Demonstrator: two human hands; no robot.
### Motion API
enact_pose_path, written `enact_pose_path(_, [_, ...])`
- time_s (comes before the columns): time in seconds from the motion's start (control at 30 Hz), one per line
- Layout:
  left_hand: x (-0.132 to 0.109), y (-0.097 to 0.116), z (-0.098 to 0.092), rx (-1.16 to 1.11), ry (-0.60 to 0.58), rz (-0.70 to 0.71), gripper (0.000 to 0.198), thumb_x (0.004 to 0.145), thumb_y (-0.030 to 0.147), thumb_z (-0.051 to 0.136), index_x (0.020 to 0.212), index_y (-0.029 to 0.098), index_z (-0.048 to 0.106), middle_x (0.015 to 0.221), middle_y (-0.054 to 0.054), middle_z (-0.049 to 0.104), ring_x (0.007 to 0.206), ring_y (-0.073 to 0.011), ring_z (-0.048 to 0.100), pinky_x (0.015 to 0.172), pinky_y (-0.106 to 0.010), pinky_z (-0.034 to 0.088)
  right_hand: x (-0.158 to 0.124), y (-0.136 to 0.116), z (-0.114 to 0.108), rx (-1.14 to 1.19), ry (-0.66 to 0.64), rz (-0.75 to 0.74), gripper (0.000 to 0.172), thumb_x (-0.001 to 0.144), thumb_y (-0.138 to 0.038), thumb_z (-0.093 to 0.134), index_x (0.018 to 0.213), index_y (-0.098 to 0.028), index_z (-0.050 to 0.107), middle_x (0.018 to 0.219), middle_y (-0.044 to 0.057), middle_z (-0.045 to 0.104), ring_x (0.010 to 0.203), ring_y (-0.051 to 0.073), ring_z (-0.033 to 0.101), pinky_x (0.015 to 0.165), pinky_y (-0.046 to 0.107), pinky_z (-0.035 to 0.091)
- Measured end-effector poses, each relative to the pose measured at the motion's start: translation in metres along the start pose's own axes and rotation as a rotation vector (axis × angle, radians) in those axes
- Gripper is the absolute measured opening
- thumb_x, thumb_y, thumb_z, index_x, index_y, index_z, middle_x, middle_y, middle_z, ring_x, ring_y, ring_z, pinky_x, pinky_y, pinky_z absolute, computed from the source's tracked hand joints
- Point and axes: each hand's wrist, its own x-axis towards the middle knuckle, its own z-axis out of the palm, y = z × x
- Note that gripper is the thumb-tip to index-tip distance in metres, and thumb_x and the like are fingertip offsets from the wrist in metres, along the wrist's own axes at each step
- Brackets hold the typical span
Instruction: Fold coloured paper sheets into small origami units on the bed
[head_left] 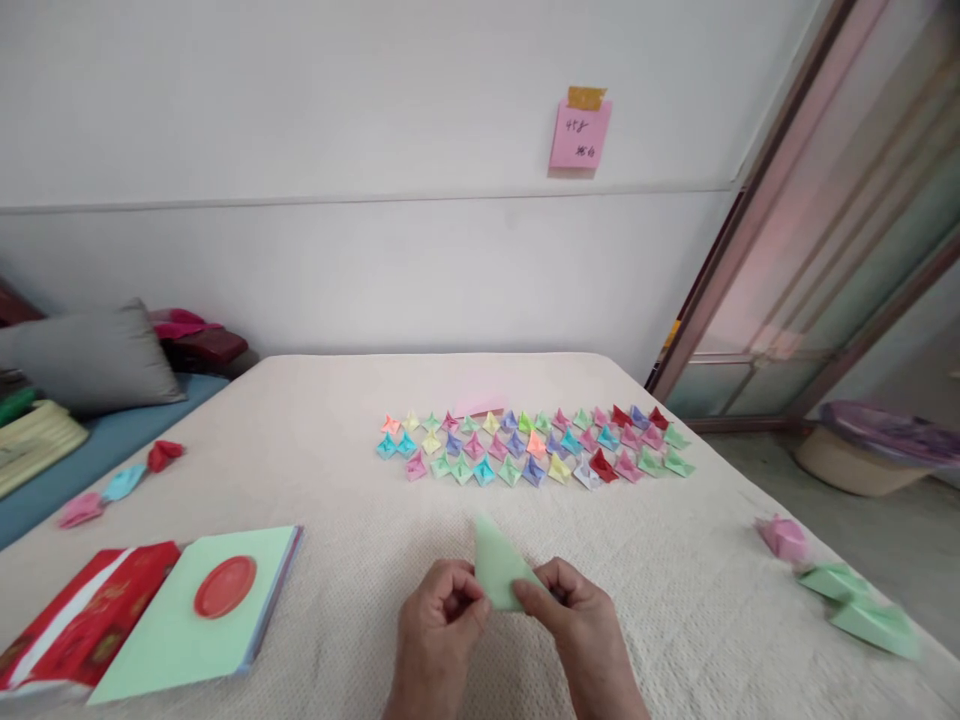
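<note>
My left hand (pixel 439 625) and my right hand (pixel 577 620) pinch a folded pale green paper (pixel 496 568) between them, low in the middle of the view, just above the cream cloth (pixel 337 450). Its pointed tip stands up, away from me. Both hands' fingers are closed on its lower edges. Beyond the hands, several small folded paper pieces in many colours (pixel 529 448) lie in rows on the cloth.
At the left front lies a stack of coloured paper sheets (pixel 187 625), green on top, with a red round lid (pixel 225 587) on it, next to a red packet (pixel 82 615). Folded pieces lie at the right edge (pixel 840 590) and left edge (pixel 120 482). A grey cushion (pixel 94 358) sits far left.
</note>
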Motion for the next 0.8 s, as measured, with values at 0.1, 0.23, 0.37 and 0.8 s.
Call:
enact_pose_path(0.1, [0.0, -0.002, 0.0, -0.026, -0.012, -0.024, 0.008, 0.068, 0.014, 0.063, 0.064, 0.017, 0.057, 0.078, 0.001, 0.059, 0.058, -0.0094, 0.048, 0.053, -0.021, 0.033, 0.001, 0.001, -0.001, -0.054, 0.004, -0.021, 0.027, 0.065, -0.033, 0.069, 0.052, -0.02, 0.049, 0.051, -0.007, 0.036, 0.053, 0.011, 0.031, 0.052, 0.025, 0.025])
enact_pose_path(0.23, [0.002, -0.002, -0.001, -0.108, -0.019, -0.07, 0.012, 0.066, 0.014, 0.065, 0.061, 0.016, 0.054, 0.076, 0.0, 0.059, 0.058, -0.0092, 0.048, 0.052, -0.021, 0.032, 0.001, 0.002, 0.0, -0.06, 0.006, -0.038, 0.028, 0.066, -0.031, 0.069, 0.053, -0.021, 0.046, 0.051, -0.008, 0.036, 0.052, 0.011, 0.031, 0.051, 0.025, 0.024])
enact_pose_path(0.37, [0.004, -0.003, -0.002, -0.21, -0.021, -0.107, 0.019, 0.061, 0.013, 0.068, 0.06, 0.017, 0.049, 0.077, 0.0, 0.061, 0.058, -0.0091, 0.051, 0.052, -0.02, 0.033, 0.004, 0.003, 0.001, 0.101, -0.04, -0.008, 0.024, 0.061, -0.03, 0.072, 0.066, -0.022, 0.051, 0.052, -0.007, 0.044, 0.051, 0.012, 0.039, 0.051, 0.024, 0.029])
enact_pose_path(0.8, [0.01, 0.005, -0.007, -0.169, -0.096, -0.218, 0.028, 0.052, 0.007, 0.062, 0.073, 0.019, 0.047, 0.084, -0.001, 0.065, 0.054, -0.0088, 0.058, 0.049, -0.018, 0.036, 0.002, -0.011, -0.004, 0.188, -0.477, 0.239, 0.016, 0.063, -0.028, 0.072, 0.063, -0.014, 0.064, 0.056, -0.001, 0.057, 0.053, 0.012, 0.05, 0.053, 0.026, 0.04])
